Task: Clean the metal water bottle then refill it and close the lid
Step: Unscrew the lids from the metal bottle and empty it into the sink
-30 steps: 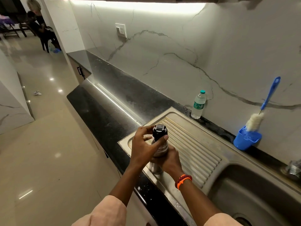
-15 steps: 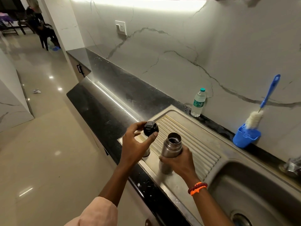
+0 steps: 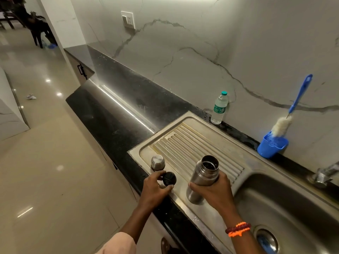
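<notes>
**Bottle open, stopper held at the drainboard's corner**

Low in the frame's centre, the metal water bottle (image 3: 202, 180) stands uncapped on the steel drainboard (image 3: 198, 142), the right hand (image 3: 214, 193) wrapped around its body. Left of it, the left hand (image 3: 156, 187) pinches the black stopper (image 3: 169, 178). Just above sits the steel cup lid (image 3: 157, 162). At upper right stand a plastic bottle (image 3: 219, 109) and a blue brush (image 3: 293, 109) in a blue cup (image 3: 271, 146).

Between my left hand (image 3: 156, 187) on the black stopper (image 3: 169, 178) and my right hand (image 3: 213, 191) round the steel bottle (image 3: 201, 180) lies a bare strip of drainboard (image 3: 198, 143). Just behind the stopper stands the steel cup lid (image 3: 157, 162) — close. The ribbed board beyond runs open to the plastic water bottle (image 3: 219, 109); the basin (image 3: 293, 208) is open too — tap (image 3: 324, 176) and blue brush holder (image 3: 271, 146) line its far edge.
</notes>
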